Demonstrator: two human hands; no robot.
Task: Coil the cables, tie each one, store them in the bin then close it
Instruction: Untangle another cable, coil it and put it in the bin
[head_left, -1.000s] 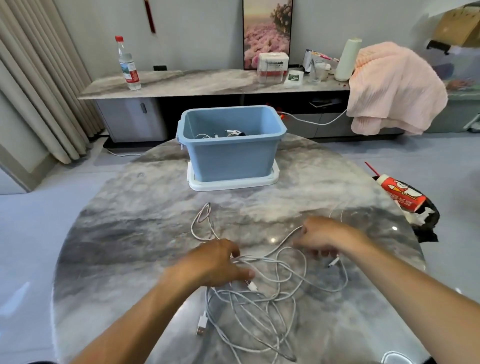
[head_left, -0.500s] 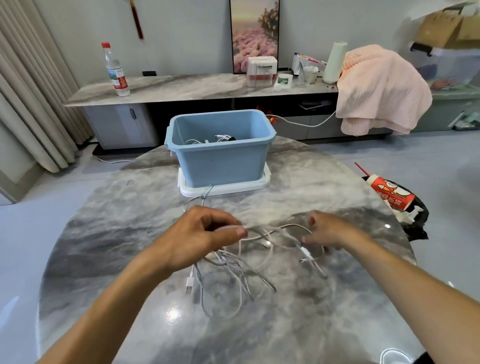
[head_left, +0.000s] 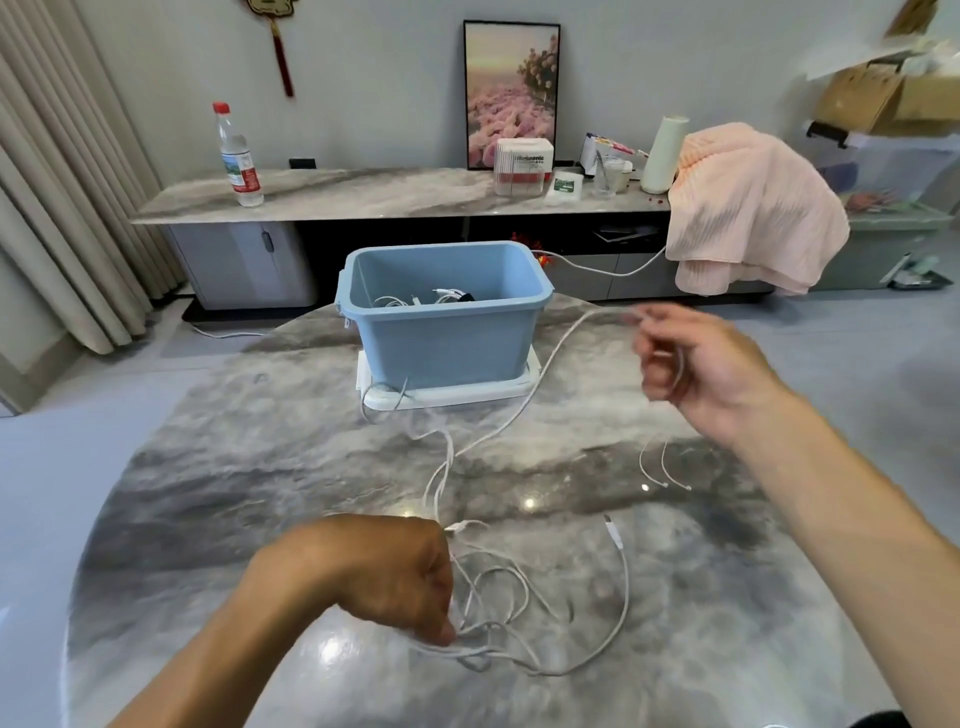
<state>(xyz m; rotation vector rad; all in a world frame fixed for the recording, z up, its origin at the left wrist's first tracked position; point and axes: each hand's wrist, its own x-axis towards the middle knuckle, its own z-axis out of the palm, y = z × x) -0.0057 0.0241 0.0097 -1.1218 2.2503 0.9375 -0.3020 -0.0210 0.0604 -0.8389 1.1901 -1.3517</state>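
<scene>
cables (head_left: 519, 613) lie tangled and uncoiled on the tabletop (head_left: 208, 519), one bunch clenched in the left hand (head_left: 384, 577). some wires are already seen inside the open bin (head_left: 441, 332). one strand is pinched and drawn out by the right hand (head_left: 696, 358); coiling, tying and closing are judged outstanding.

White box (head_left: 523, 158) on the sideboard (head_left: 363, 195), in front of the flower picture (head_left: 511, 93): dark print partly legible, ends in "sonic". Bottle (head_left: 236, 156) label at sideboard's left end, small green packet (head_left: 565, 185) beside box: unreadable
</scene>
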